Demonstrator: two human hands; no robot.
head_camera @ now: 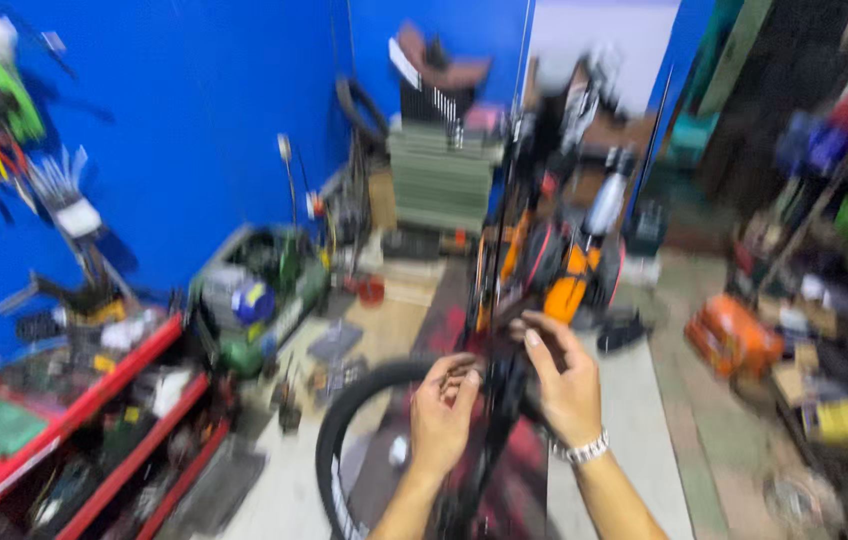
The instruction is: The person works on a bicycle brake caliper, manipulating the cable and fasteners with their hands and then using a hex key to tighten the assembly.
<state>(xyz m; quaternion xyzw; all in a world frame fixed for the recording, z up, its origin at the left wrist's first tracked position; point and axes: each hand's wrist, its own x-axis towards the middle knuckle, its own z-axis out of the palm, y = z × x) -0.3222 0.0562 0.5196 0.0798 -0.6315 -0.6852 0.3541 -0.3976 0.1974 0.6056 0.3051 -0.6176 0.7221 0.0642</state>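
Both my hands, left (441, 408) and right (564, 385), pinch a thin dark part, blurred, against the upright bicycle frame (500, 300) above the black tyre (344, 430). It looks small, light, best held by fingertips. Red tool cart (94, 410) stands left.

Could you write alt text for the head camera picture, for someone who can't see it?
Blurred view down at a person's left hand and right hand, raised together at a dark bicycle frame above a black tyre. A red tool cart stands left, against a blue wall.
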